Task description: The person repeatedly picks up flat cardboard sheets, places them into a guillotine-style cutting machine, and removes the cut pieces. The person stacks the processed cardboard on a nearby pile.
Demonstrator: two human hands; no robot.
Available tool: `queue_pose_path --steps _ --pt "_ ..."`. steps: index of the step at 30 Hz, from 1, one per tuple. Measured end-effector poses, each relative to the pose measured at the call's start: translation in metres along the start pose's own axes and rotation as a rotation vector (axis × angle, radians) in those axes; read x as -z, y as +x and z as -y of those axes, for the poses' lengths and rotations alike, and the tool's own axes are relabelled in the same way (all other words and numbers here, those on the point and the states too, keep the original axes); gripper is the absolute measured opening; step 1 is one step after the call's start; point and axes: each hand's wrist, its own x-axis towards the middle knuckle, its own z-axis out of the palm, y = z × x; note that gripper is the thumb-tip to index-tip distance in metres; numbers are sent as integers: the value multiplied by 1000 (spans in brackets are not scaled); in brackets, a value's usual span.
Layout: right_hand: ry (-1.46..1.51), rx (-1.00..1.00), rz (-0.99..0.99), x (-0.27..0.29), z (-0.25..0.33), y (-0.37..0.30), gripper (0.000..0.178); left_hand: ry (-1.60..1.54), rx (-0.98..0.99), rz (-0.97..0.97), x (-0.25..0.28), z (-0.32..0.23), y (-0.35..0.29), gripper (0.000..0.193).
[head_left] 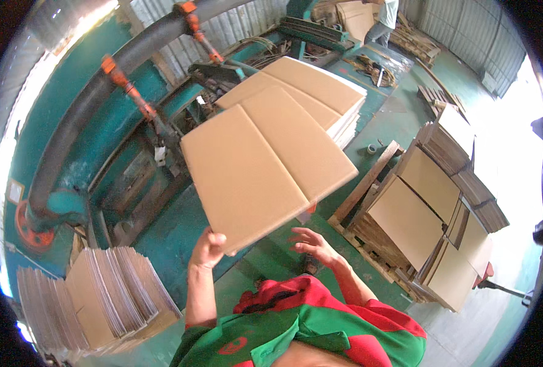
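A brown creased cardboard sheet [253,165] hangs tilted in front of me, and its far part overlaps a stack of similar sheets [311,82]. My left hand [207,248] grips the near left corner of this sheet, the thumb lying on top and the other fingers hidden mostly below the edge. Just off the sheet's near edge is my right hand [313,244]. Its fingers are spread, and nothing shows in them.
Upright cardboard sheets [112,293] stand packed at the lower left. On the right, bundled cardboard stacks [406,220] rest on a wooden pallet [366,244]. A green machine [100,116] with orange arms [131,92] fills the left. Far back stands another person [384,21].
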Motion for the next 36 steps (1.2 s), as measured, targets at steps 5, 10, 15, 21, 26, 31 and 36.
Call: queue_pose_path --steps 5,10,15,21,26,31,36 --pt "-389 78 151 -94 28 -3 87 31 28 75 58 70 -92 49" --pt "56 73 -136 -201 -16 12 54 -119 139 31 111 132 -155 42" --pt "-411 66 -119 -242 -29 44 35 105 239 -16 126 159 -172 37" --pt "-709 285 6 -244 6 79 27 410 260 -323 183 132 -185 35" --pt "-958 341 49 -219 30 115 30 644 24 -913 237 91 -215 53" --pt "-975 369 1 -184 16 149 34 501 -404 -983 251 73 -168 96" --pt "-743 264 -73 -161 9 183 34 639 -510 -1024 257 45 -114 91"
